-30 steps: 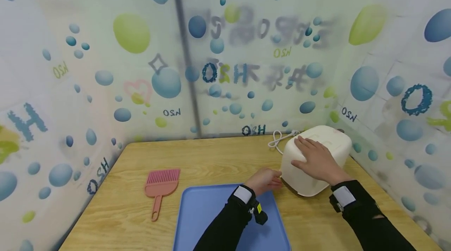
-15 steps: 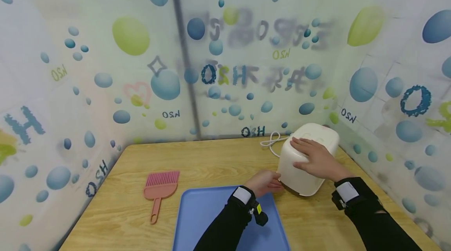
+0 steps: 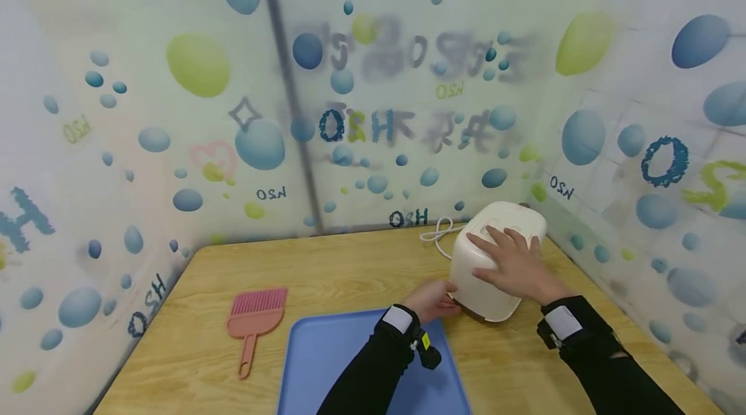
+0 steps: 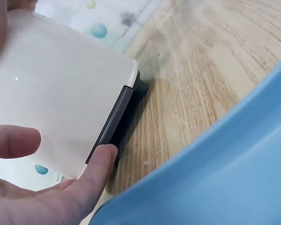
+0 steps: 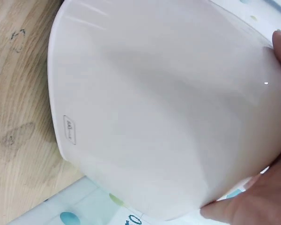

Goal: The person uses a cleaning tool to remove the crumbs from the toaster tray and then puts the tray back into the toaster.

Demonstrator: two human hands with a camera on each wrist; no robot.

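Observation:
A cream-white toaster-shaped appliance [image 3: 495, 259] with rounded sides stands at the right of the wooden table. My right hand [image 3: 515, 266] lies over its top with the fingers spread. In the right wrist view, a small label [image 5: 70, 130] shows near the lower edge of the smooth white side. Low at the near left corner, my left hand [image 3: 431, 300] touches the appliance. The left wrist view has one fingertip [image 4: 105, 152] against the dark strip [image 4: 113, 117] along the base, with the thumb [image 4: 16, 140] beside the white wall. The underside is mostly hidden.
A blue tray [image 3: 332, 323] lies under my left forearm, its edge close to the appliance. Left of it is a pink dustpan [image 3: 256, 314]. A white cord [image 3: 437, 234] loops behind the appliance, near the patterned curtain [image 3: 373, 78].
The appliance has shifted left and turned slightly, and more of its dark base edge shows. My right hand moved along with it and its fingers have spread. The head view has swung slightly right.

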